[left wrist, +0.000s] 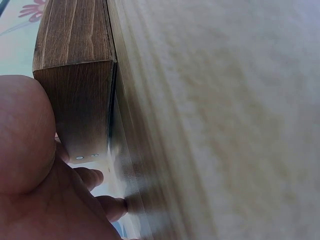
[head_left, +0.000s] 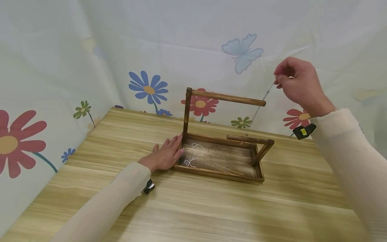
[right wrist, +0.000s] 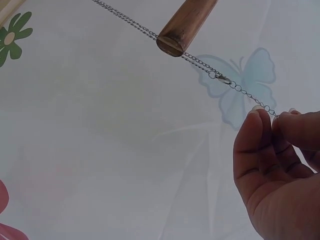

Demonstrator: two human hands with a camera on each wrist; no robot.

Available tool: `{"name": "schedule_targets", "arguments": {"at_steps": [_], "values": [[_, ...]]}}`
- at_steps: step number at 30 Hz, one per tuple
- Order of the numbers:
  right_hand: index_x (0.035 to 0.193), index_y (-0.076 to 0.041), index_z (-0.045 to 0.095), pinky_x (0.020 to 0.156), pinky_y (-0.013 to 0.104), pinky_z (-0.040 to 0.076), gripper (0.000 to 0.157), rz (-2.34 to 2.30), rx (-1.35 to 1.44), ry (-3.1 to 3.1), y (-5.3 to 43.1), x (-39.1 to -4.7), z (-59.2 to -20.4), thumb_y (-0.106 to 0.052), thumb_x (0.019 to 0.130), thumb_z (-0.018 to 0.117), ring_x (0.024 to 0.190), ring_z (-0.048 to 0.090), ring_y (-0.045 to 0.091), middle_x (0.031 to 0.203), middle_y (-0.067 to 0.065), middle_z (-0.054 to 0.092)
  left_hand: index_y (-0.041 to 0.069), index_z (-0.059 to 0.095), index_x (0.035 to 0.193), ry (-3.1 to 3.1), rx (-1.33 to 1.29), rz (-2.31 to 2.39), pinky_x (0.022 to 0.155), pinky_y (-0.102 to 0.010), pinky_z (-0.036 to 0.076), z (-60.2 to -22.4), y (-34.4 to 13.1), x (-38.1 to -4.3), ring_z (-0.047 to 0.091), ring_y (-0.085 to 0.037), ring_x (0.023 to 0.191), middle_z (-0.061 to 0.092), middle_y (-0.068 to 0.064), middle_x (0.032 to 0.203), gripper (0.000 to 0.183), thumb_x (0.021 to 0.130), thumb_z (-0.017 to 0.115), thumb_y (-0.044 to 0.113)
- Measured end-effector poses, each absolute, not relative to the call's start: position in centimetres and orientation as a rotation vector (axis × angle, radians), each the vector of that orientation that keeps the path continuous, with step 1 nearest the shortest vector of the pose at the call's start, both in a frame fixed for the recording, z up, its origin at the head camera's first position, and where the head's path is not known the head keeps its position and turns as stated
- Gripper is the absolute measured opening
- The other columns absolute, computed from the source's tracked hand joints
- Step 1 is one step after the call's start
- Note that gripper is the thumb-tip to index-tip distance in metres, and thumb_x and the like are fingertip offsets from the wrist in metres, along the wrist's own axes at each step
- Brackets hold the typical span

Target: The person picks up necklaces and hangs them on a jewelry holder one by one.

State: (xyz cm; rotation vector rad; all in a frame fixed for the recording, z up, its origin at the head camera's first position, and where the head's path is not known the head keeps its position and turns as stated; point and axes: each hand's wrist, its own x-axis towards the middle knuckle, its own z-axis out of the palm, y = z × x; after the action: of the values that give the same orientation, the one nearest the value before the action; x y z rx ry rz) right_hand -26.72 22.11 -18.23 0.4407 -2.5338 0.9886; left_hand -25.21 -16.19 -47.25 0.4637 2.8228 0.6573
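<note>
The two hands are well apart. In the upper right of the head view, the right hand (head_left: 299,83) pinches the end of a thin chain (right wrist: 238,88) between thumb and fingertips; the chain slants down to the left, past the free tip of the upper bar (head_left: 229,97) of a wooden stand (head_left: 217,174). Near the centre, the left hand (head_left: 165,157) lies with fingers extended against the stand's left end, a sound way to brace it. A loose silver chain (head_left: 188,162) lies inside the stand. Good handling likely means a light grip on the end links, both strands untwisted, and slow movement around the bar tip, where a link could snag; whether chain and bar touch, I cannot tell.
</note>
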Motion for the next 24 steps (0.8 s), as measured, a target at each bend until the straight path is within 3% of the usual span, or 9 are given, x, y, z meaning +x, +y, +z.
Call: {"name": "schedule_targets", "arguments": {"at_steps": [15, 24], "values": [[0.101, -0.012, 0.063, 0.077, 0.008, 0.054, 0.016, 1.052, 0.432, -2.576, 22.3, -26.1, -18.1, -0.007, 0.107, 0.049, 0.078, 0.071, -0.001, 0.094, -0.007, 0.062, 0.028, -0.004, 0.169, 2.810, 0.457, 0.648, 0.122, -0.079, 0.004, -46.9, -16.1, -25.1, 0.009, -0.043, 0.163, 0.004, -0.001, 0.179, 0.073, 0.110, 0.022, 0.061], [0.100, -0.008, 0.060, 0.076, 0.014, 0.059, 0.017, 1.149, 0.505, -2.581, 22.0, -25.5, -18.8, -0.001, 0.105, 0.045, 0.077, 0.075, 0.001, 0.094, -0.001, 0.059, 0.027, -0.004, 0.169, 2.825, 0.465, 0.623, 0.121, -0.079, 0.004, -47.2, -16.1, -25.3, 0.010, -0.044, 0.163, 0.005, -0.002, 0.179, 0.073, 0.110, 0.022, 0.061]]}}
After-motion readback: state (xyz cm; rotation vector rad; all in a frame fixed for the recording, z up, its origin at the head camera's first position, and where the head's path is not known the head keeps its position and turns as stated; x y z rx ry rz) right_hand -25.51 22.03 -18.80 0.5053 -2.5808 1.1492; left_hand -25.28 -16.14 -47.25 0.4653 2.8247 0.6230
